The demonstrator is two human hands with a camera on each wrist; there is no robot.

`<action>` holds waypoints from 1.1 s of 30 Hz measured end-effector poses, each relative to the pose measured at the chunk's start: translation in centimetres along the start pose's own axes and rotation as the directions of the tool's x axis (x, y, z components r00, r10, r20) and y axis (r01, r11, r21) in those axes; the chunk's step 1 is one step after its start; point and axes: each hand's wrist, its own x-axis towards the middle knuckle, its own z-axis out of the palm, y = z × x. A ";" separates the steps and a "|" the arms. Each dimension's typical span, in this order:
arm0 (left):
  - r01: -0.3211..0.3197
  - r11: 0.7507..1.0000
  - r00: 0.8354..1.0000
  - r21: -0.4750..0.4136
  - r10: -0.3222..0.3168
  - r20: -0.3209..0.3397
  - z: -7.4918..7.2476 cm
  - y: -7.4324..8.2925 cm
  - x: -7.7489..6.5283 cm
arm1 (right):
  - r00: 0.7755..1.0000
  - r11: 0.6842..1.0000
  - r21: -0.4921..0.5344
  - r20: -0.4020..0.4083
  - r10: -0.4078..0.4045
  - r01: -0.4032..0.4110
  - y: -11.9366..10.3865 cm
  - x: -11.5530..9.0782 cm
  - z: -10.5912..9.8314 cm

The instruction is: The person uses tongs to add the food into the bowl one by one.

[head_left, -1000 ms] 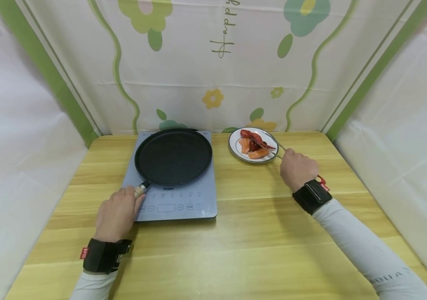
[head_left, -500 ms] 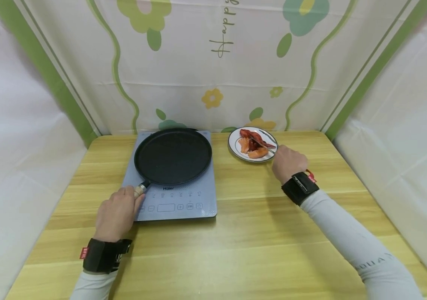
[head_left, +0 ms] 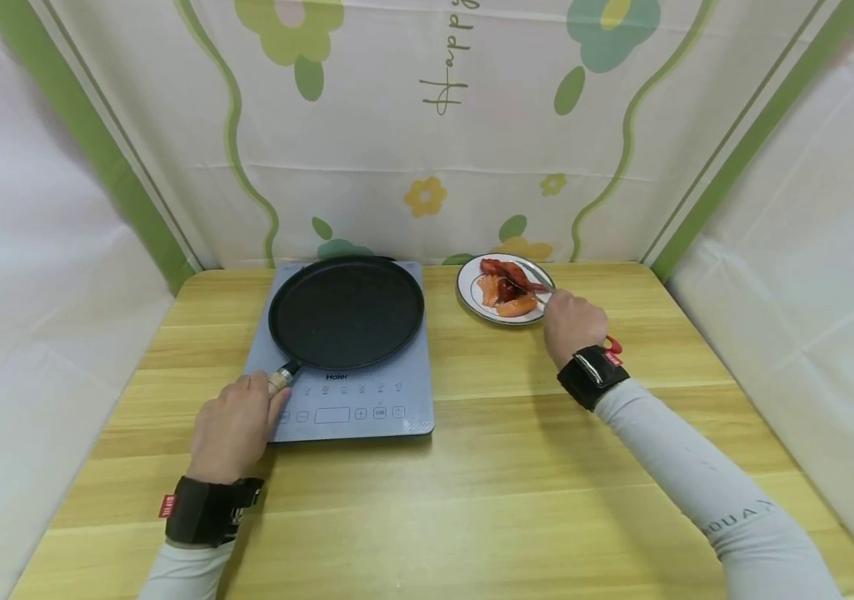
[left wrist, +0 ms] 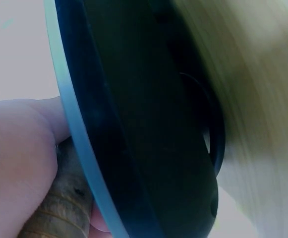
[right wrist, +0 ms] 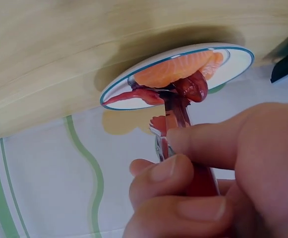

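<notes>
My left hand [head_left: 232,429] grips the wooden handle [head_left: 278,380] of a flat black frying pan [head_left: 347,312] that sits on an induction cooker [head_left: 415,408]. In the left wrist view the cooker's edge hides most of the pan. My right hand [head_left: 575,327] holds metal tongs with red grips [right wrist: 203,179], fingers curled round them. Their tips reach over a white, blue-rimmed plate [head_left: 466,304], among the food. On it lie orange salmon pieces [head_left: 516,307], a long red drumstick-shaped piece [head_left: 503,270] and a dark red round piece [right wrist: 193,87], which overlaps the tong tips in the right wrist view.
A wooden table [head_left: 397,517] carries everything. Behind it hangs a white flowered cloth [head_left: 367,142], close to the plate and cooker. More white cloth [head_left: 809,275] closes off both sides. Between cooker and plate runs a narrow strip of bare tabletop.
My right hand has moved left toward the plate, carrying the tongs' tips further over the food. The left hand, pan and cooker stay where they were.
</notes>
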 end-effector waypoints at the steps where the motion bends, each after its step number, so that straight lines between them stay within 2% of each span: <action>1: 0.001 1.000 1.000 -0.001 -0.001 0.002 0.0 0.0 0.0 | 1.000 1.000 -0.005 -0.005 -0.001 0.001 0.0 0.0 0.0; 8: 0.001 1.000 1.000 -0.009 -0.001 0.008 0.1 -0.1 0.0 | 1.000 0.999 -0.031 -0.016 -0.023 0.023 -0.5 0.2 0.5; 13: 0.000 1.000 1.000 -0.008 0.000 -0.004 0.1 -0.1 -0.1 | 1.000 0.999 -0.030 -0.010 -0.011 0.010 -0.8 0.5 0.9; 20: 0.005 1.000 1.000 -0.005 -0.005 0.007 0.2 0.0 -0.1 | 1.000 0.996 -0.089 0.022 -0.009 0.011 -1.1 1.2 1.3; 33: -0.003 1.000 1.000 -0.009 0.003 -0.002 0.0 0.0 0.0 | 1.000 0.993 -0.114 0.009 0.023 -0.021 -1.8 1.9 1.9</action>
